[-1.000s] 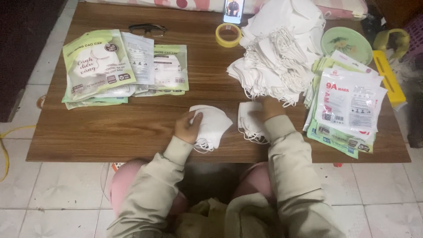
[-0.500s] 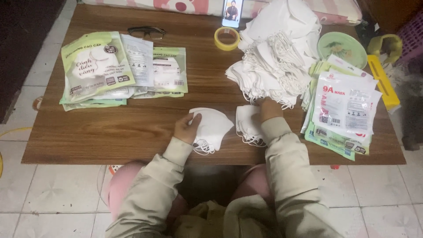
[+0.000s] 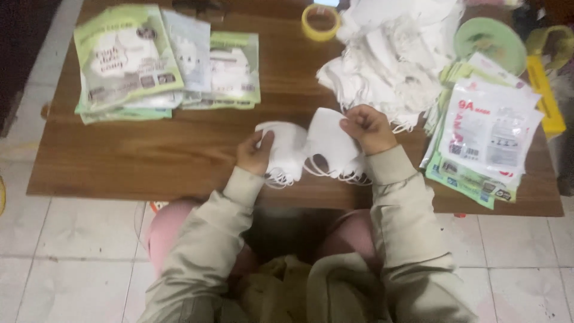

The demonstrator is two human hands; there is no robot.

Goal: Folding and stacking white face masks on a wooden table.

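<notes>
My left hand (image 3: 254, 154) grips a white folded face mask (image 3: 284, 149) by its left edge, flat on the wooden table (image 3: 155, 155). My right hand (image 3: 368, 127) pinches the top of a second white mask (image 3: 330, 143), lifted and overlapping the first, its ear loops dangling over the table's front edge. Just beyond my right hand lies a big heap of loose white masks (image 3: 391, 57).
Stacks of green and white plastic pouches (image 3: 140, 66) lie at the table's left; another stack of printed pouches (image 3: 487, 134) is at the right. A yellow tape roll (image 3: 320, 22) and a green round lid (image 3: 490, 37) sit at the back. Tiled floor lies below.
My right hand has picked a second mask off the table and brought it left over the first. The camera has moved closer to the table.
</notes>
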